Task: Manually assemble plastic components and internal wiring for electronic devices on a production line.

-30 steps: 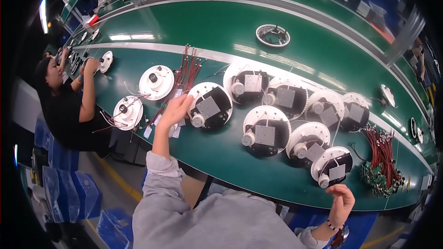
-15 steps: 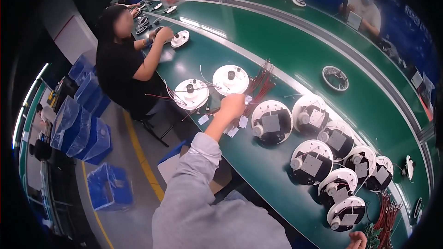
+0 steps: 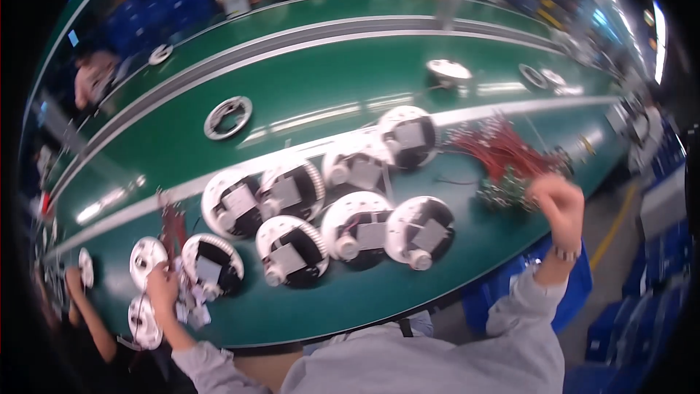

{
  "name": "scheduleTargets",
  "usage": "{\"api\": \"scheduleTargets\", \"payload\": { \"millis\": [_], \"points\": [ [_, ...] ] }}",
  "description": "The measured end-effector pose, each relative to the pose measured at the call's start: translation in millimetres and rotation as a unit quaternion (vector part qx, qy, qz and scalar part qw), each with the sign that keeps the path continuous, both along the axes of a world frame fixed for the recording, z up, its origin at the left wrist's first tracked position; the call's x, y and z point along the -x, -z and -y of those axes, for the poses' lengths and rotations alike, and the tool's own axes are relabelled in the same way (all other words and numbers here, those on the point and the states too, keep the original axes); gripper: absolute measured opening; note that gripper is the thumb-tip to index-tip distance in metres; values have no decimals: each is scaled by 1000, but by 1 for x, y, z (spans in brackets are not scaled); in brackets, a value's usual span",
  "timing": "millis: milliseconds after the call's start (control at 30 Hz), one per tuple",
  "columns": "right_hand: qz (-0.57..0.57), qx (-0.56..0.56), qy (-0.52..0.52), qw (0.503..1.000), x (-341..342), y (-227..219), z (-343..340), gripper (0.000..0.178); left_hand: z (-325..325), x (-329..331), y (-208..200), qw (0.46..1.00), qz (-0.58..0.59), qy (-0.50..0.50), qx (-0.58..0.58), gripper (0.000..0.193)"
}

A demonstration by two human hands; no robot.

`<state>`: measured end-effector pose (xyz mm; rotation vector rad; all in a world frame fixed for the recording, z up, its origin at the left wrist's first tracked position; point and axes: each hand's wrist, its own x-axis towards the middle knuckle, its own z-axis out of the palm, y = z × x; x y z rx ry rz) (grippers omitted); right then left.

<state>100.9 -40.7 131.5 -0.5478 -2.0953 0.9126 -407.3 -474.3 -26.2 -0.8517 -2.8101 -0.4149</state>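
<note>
My left hand [image 3: 162, 286] is at the bench's left part, closed, between a white round disc [image 3: 148, 257] and a disc fitted with a black plate [image 3: 212, 264]. What its fingers hold, if anything, is hidden. Small white cards [image 3: 194, 309] lie close beside it, and another white disc [image 3: 145, 322] sits nearer the front edge. My right hand [image 3: 560, 203] reaches over a pile of small green circuit boards [image 3: 508, 192] at the right. Its fingers curl downward at the pile's edge, slightly blurred, and I cannot make out what is in them. Red wires [image 3: 503, 147] spread out behind the boards.
Several white round units with black plates [image 3: 293, 252] cover the middle of the green bench [image 3: 350, 308]. Behind it, a green belt [image 3: 321, 91] carries a white ring [image 3: 228, 117] and a white disc [image 3: 449, 70]. A co-worker's arm [image 3: 93, 321] is at far left; a blue bin [image 3: 487, 293] stands below right.
The view has swung to the right. My right hand has come up from the lower edge to the circuit boards. My left hand stays near the white discs and cards.
</note>
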Motion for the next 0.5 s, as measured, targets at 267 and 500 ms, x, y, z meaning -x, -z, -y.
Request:
{"api": "scheduleTargets", "payload": {
  "millis": [267,500],
  "points": [
    [477,-304,136,813,113,31,-193,22,-87,-79,-91,985,-14,56,-164,20],
    [400,-227,266,847,192,153,-302,20,-23,-89,-78,995,74,-14,-60,42]
  ]
}}
